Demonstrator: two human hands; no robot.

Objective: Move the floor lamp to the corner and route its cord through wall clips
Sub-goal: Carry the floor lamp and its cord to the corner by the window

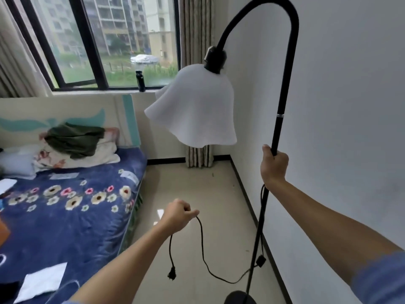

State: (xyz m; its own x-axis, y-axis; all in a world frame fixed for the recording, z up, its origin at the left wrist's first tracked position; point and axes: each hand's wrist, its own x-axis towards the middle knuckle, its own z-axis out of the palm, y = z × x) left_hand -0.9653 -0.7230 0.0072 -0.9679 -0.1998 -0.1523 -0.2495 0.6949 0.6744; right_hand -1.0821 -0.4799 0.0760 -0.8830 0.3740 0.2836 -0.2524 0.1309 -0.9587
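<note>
A black floor lamp (278, 128) with a curved neck and a white wavy shade (195, 113) stands close to the right wall. My right hand (274, 165) grips its pole at mid height. The round base (240, 297) shows at the bottom edge. The black cord (202, 249) hangs in a loop from my left hand (178, 216), which is closed on it. Its plug (172, 275) dangles below my left forearm. An inline switch (260, 260) hangs beside the pole. No wall clips are visible.
A bed (72, 216) with a blue floral cover fills the left side. A strip of tiled floor (197, 194) runs between bed and white wall (339, 128) to the corner with a curtain (199, 156). A dark bottle (140, 81) stands on the windowsill.
</note>
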